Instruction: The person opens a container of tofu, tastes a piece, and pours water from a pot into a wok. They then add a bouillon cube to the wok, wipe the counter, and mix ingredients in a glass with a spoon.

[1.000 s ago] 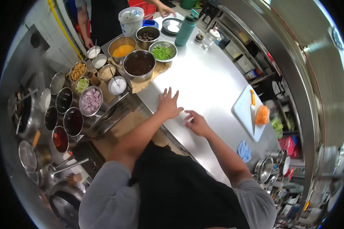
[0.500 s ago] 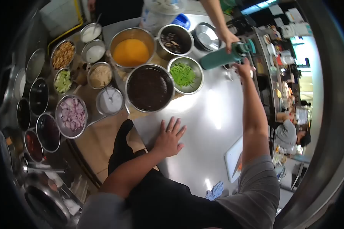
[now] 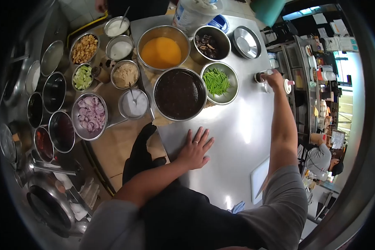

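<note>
My left hand (image 3: 196, 150) lies flat on the steel table (image 3: 221, 162), fingers spread, a ring on one finger. Just beyond it stand a pot of dark liquid (image 3: 180, 94) and a bowl of cut green vegetables (image 3: 216, 81). At the far right of the table, the fingers of my right hand (image 3: 273, 79) are wrapped round the top of a small jar (image 3: 260, 77). A green bottle (image 3: 267, 10) shows blurred at the top edge, apart from my hands.
Pots of orange liquid (image 3: 161, 50) and dark pieces (image 3: 211, 43) stand behind. Many bowls, one with sliced onions (image 3: 91, 114), fill the left. A white cutting board (image 3: 260, 179) lies near my right arm. A co-worker (image 3: 321, 160) is at far right.
The green bottle has left my right hand and moved up to the top edge; the other person's hand that was on it is out of sight. My right hand now grips the small jar.
</note>
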{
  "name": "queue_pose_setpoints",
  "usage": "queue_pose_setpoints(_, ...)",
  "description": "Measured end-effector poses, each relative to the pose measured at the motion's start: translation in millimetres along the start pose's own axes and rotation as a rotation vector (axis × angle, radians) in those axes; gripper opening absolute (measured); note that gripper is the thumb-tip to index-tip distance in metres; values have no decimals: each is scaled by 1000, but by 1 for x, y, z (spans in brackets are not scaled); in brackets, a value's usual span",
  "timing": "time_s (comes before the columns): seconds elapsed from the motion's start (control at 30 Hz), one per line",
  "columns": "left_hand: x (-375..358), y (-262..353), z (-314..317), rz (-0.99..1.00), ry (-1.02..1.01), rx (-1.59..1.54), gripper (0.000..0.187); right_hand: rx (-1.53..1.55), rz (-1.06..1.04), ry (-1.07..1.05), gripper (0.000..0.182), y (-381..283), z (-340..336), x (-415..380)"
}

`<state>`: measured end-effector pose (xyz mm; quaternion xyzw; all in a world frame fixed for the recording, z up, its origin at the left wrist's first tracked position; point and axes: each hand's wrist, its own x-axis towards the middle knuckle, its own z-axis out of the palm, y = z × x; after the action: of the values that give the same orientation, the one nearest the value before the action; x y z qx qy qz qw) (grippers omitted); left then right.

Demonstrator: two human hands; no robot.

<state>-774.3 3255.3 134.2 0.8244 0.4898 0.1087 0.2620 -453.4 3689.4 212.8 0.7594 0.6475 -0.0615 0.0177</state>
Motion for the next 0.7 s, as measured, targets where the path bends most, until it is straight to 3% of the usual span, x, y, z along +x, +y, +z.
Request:
queue_pose_setpoints(0.13, -5, 4, -1, 25, 11, 19, 88, 95, -104, -4, 97, -16, 8, -82)
queue_pose_setpoints(0.33, -6, 11, 2, -25, 56, 119, 102, 69, -332, 12, 86, -46, 17, -239)
queue_pose_setpoints(0.57, -11, 14, 10, -73, 227, -66, 113, 101, -359, -208, 87, -85, 6, -373)
queue_pose_setpoints(0.7, -17, 11, 12, -45, 338, -155, 110, 17, -438, -433, 103, -92, -22, -393)
